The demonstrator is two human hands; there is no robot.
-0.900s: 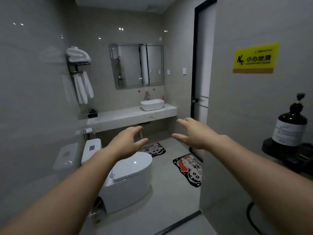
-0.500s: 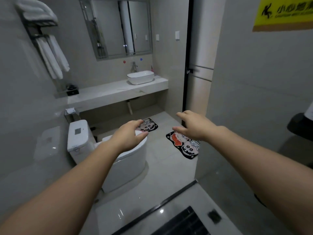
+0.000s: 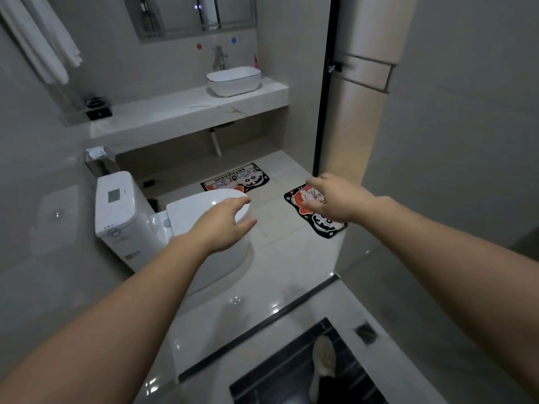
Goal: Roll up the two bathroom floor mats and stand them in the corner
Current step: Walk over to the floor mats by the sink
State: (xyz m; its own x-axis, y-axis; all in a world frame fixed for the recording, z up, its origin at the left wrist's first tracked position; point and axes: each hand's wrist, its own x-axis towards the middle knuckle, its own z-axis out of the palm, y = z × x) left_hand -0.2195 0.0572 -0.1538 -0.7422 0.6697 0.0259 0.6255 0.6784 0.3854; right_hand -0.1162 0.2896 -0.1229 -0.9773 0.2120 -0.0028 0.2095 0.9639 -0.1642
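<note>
Pale glossy floor tiles (image 3: 285, 258) run from the dark threshold strip (image 3: 259, 328) in the foreground up to a white vanity counter (image 3: 186, 112) with a vessel basin (image 3: 233, 80), and both cartoon-printed mats lie flat and unrolled on that floor, neither one touched. One mat (image 3: 326, 228), black-edged with a red-haired figure, lies by the dark door frame (image 3: 322, 112) on the right, its long axis running diagonally from the far left toward the near right; its far part is hidden behind the right hand (image 3: 335, 201). The other mat (image 3: 248, 178), lettered along its far edge, sits further in, just before the counter's recess, its long axis running roughly parallel to the counter, with its near edge partly hidden by the toilet lid (image 3: 201, 211). Both hands are stretched forward in the air, empty, fingers spread and loosely curled, gripping nothing. The left hand (image 3: 224, 225) hangs over the toilet lid in this view, well short of either mat. Judging by the layout, the mat by the door is the nearer target and lies ahead and below the right hand, so that hand would reach it first; rolling would probably go best from a short end along the diagonal. The person's foot (image 3: 323, 360) on the dark shower floor suggests a step forward and a crouch are needed before any grasp.
</note>
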